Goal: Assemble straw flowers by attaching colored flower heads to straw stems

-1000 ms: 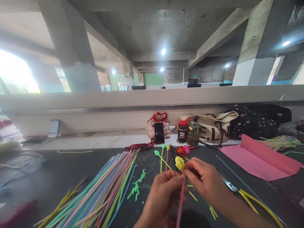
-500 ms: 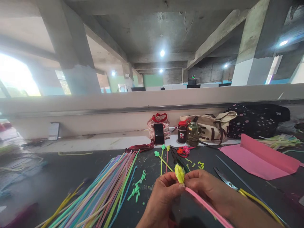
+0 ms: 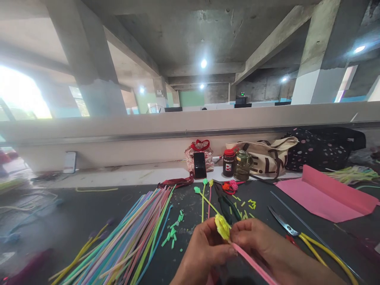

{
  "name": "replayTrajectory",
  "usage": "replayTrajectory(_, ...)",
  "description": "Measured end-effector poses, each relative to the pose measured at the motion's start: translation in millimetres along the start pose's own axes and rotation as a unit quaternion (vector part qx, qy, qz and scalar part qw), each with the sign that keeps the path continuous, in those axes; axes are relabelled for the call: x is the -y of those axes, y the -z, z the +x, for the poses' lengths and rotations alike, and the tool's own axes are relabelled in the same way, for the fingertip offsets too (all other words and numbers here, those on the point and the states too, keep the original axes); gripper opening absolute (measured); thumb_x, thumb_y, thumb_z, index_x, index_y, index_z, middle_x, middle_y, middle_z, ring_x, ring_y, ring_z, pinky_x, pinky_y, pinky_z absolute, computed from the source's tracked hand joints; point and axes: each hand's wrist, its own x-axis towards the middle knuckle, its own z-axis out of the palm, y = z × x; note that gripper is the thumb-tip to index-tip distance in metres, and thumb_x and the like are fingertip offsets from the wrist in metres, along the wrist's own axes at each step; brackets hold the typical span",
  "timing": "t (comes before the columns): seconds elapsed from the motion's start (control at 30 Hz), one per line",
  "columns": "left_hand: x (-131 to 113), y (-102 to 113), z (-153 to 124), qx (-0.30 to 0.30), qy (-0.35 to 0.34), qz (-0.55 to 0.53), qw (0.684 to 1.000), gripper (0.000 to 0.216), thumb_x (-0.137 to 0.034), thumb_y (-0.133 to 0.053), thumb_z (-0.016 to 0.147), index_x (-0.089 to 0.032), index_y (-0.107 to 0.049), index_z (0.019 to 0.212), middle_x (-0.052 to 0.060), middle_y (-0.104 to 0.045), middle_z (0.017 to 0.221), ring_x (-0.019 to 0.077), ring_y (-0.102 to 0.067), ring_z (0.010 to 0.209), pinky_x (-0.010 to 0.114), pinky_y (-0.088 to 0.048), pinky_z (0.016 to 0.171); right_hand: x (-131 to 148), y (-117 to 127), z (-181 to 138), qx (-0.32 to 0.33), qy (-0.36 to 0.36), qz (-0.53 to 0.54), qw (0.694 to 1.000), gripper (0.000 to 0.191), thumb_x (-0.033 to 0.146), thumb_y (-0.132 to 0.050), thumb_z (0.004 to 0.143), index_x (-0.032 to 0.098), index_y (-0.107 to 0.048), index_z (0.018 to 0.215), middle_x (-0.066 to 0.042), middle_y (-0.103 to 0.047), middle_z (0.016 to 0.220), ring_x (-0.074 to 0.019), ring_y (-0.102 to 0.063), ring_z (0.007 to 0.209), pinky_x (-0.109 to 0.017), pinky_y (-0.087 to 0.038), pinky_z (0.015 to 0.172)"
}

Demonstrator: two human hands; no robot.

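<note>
Down comes the yellow flower head (image 3: pixel 222 227), lower than a second ago and tipping left, and its pink stem (image 3: pixel 254 265) now swings from near upright to a slant toward the lower right! Nearest us, the left hand (image 3: pixel 204 246) is nearly closed, thumb and fingers pinching the base of the bloom. Opposite, the right hand (image 3: pixel 261 243) has its fingers curled in close, tips at that same joint where flower meets stem. So the flower sits between both hands, just above the dark table (image 3: pixel 190 263).

Off to the left, a fan of coloured sticks (image 3: pixel 127 233), with green scraps (image 3: pixel 170 233) beside it; over on the right, scissors (image 3: pixel 289 229) with yellow handles. Just past the fingers, dark-handled pliers (image 3: pixel 227 206) and yellow scraps (image 3: pixel 251 204). Further out lies pink paper (image 3: pixel 323 198), and at the back a phone (image 3: pixel 200 165) leans on a patterned bag (image 3: pixel 190 156), a red-lidded bottle (image 3: pixel 228 165) nearby.
</note>
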Motion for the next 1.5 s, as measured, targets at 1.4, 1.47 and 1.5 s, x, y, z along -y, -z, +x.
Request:
replayTrajectory(1.4, 34.5, 4.9, 11.5, -0.202, -0.033, -0.134, 0.97, 0.02, -0.021, -0.069, 0.052, -0.013, -0.058, 0.068, 0.0, -0.056, 0.055, 0.0087, -0.05, 0.047, 0.019, -0.038, 0.047, -46.7, 5.0, 16.1, -0.211, 0.366, -0.516, 0.745, 0.011, 0.018, -0.041, 0.081, 0.02, -0.052, 0.083, -0.002, -0.057, 0.075, -0.0124, -0.056, 0.068, -0.021, -0.044, 0.059)
replayTrajectory(1.47, 34.7, 5.6, 13.5, -0.207, -0.038, -0.12, 0.97, 0.022, -0.023, -0.069, 0.052, -0.013, -0.058, 0.068, 0.001, -0.057, 0.057, 0.0094, -0.05, 0.047, 0.019, -0.039, 0.046, -44.9, 6.8, 14.9, -0.211, 0.377, -0.521, 0.736, 0.01, 0.018, -0.042, 0.081, 0.02, -0.051, 0.085, -0.002, -0.057, 0.074, -0.0118, -0.057, 0.066, -0.021, -0.045, 0.058)
replayTrajectory(1.5, 34.8, 6.1, 14.4, -0.208, -0.04, -0.111, 0.971, 0.023, -0.024, -0.07, 0.052, -0.013, -0.058, 0.069, 0.002, -0.058, 0.057, 0.0094, -0.05, 0.046, 0.019, -0.038, 0.045, -43.6, 7.7, 13.8, -0.212, 0.387, -0.524, 0.729, 0.009, 0.018, -0.043, 0.081, 0.021, -0.051, 0.085, -0.002, -0.057, 0.074, -0.0115, -0.058, 0.065, -0.02, -0.045, 0.057)
